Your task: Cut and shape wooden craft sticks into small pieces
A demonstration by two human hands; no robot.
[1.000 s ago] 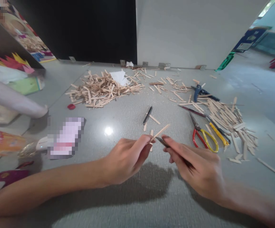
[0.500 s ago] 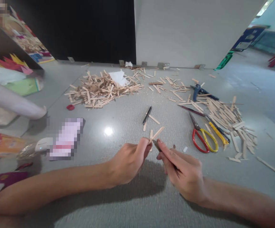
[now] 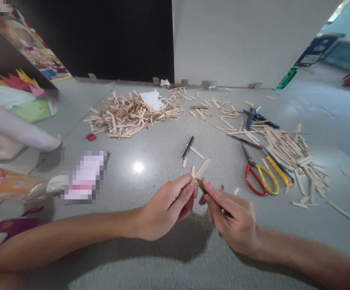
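Observation:
My left hand pinches a short wooden stick between thumb and fingers, its free end pointing up and to the right. My right hand is closed round a thin dark knife whose tip touches the stick at my left fingertips. Both hands hover just above the grey tabletop. A few loose stick pieces and a black pen lie just beyond my fingers.
A large heap of wooden sticks lies at the back left, another pile at the right. Red-and-yellow scissors, yellow-handled cutters and blue pliers lie to the right. A person's pale limb, packets and coloured paper crowd the left edge.
My right hand has drawn in toward my left hand, bringing the knife tip closer against the stick. The stick has tilted a little and shows more of its flat face.

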